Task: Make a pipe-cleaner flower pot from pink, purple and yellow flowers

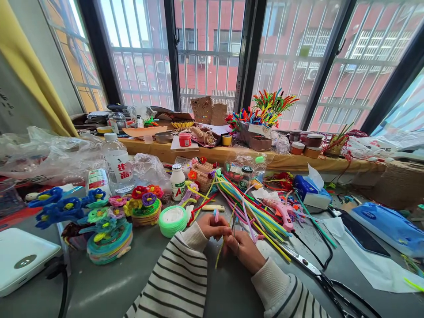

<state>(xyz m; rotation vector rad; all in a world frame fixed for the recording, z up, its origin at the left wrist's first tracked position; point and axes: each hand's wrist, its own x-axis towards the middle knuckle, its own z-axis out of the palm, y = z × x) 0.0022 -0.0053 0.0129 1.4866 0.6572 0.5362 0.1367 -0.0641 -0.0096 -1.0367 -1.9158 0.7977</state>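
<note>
Grip the likely light, pliable yellow stem (pixel 217 258) mid-length; left hand (pixel 212 226) pinches it, right hand (pixel 247 252) holds a slim tool (pixel 233 221).

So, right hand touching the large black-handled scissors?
Apart. The head view shows grey tabletop between the right hand and the large black-handled scissors, which lie to its right.

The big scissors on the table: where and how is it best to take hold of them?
Probably by the black handles, coming from the near right: the scissors lie with these toward the wearer, while the blades point away and left.
</note>
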